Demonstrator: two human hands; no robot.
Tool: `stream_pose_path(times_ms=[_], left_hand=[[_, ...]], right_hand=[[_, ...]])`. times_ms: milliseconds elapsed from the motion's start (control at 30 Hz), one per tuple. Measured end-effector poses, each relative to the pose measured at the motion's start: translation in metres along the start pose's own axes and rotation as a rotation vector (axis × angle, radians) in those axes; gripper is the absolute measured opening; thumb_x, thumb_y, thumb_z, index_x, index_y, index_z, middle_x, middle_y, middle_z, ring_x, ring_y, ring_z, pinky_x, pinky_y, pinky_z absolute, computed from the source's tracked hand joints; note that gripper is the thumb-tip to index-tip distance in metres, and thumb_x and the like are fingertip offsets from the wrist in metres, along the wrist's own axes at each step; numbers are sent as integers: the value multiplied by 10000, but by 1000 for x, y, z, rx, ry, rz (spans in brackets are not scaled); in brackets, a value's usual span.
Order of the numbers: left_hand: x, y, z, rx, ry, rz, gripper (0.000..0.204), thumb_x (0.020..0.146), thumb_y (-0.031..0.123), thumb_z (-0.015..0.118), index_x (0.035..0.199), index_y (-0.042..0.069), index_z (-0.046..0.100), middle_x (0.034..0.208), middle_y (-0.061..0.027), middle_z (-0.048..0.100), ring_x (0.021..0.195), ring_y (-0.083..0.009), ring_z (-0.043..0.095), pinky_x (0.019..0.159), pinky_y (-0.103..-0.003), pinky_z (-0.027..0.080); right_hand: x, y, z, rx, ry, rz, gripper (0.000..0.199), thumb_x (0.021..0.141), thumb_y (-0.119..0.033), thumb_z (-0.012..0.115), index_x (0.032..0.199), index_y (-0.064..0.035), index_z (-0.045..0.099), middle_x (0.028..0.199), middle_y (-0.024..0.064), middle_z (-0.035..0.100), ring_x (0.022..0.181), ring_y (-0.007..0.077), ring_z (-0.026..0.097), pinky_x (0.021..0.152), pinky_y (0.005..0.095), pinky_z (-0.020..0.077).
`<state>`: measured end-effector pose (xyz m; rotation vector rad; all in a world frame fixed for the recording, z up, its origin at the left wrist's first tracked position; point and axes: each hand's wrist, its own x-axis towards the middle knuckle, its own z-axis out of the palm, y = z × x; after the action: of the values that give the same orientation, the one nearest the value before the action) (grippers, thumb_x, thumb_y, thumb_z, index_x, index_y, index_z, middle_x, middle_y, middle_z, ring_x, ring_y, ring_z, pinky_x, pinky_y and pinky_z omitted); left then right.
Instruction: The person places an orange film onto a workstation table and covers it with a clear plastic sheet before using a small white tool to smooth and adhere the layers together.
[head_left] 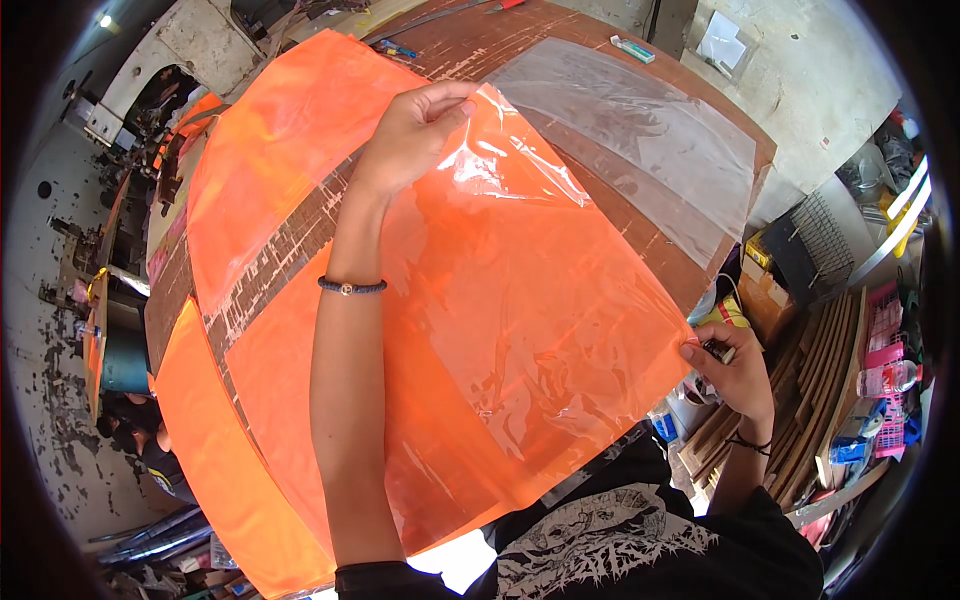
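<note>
My left hand (415, 135) reaches across the table and pinches the far corner of a glossy clear plastic sheet (545, 370) lying over orange fabric (290, 370). At the right-hand corner, my right hand (738, 372) has thumb and fingers closed on the edge of the same layers. Something small, dark and pale shows behind its fingers, too hidden to name. The plastic is wrinkled and shiny near the far corner. Whether each hand grips the fabric together with the plastic is hard to tell.
More orange fabric (290, 150) lies at the far left of the brown worn table (450, 55), with another orange piece (205, 430) at the left edge. Clear plastic sheets (640, 140) lie far right. Wooden strips (815, 370) and a wire basket (822, 235) stand right. A person (150, 445) is left.
</note>
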<state>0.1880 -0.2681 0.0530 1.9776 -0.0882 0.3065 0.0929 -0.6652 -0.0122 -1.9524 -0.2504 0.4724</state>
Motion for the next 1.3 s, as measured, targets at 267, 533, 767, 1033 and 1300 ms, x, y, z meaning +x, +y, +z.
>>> stream_pose_path(times_ms=[267, 533, 767, 1033, 1300], left_hand=[[1, 4, 2, 237, -120, -72, 289, 876, 267, 676, 1046, 35, 701, 855, -12, 663, 785, -82, 559, 764, -245, 448], [2, -14, 6, 174, -36, -80, 296, 878, 265, 671, 1053, 28, 703, 948, -36, 693, 902, -99, 601, 835, -270, 448], [3, -12, 5, 79, -57, -98, 372, 845, 265, 707, 1074, -26, 675, 1252, -214, 574, 1165, -259, 558, 978, -354, 432], [4, -57, -13, 166, -58, -16, 376, 844, 342, 706, 988, -5, 703, 797, -12, 635, 764, -92, 553, 731, -269, 443], [0, -64, -18, 54, -115, -42, 300, 891, 291, 661, 1004, 13, 680, 831, 18, 629, 794, -70, 539, 760, -245, 434]], right_hand=[[-1, 1, 2, -41, 22, -4, 135, 859, -129, 697, 889, 1, 681, 680, -49, 594, 585, 0, 483, 520, 183, 370], [0, 6, 3, 68, 67, 50, 213, 897, -194, 667, 863, 16, 655, 556, -49, 517, 425, 3, 407, 392, 191, 296], [1, 6, 4, 18, 71, -9, 217, 906, -189, 655, 852, 21, 659, 557, -47, 522, 453, -1, 429, 415, 190, 314], [0, 3, 6, 72, 68, 49, 217, 906, -185, 654, 843, 22, 660, 544, -50, 505, 449, 1, 422, 413, 191, 308], [1, 5, 6, 29, 104, 15, 226, 902, -201, 657, 833, 13, 662, 541, -48, 508, 436, 2, 418, 403, 190, 296]])
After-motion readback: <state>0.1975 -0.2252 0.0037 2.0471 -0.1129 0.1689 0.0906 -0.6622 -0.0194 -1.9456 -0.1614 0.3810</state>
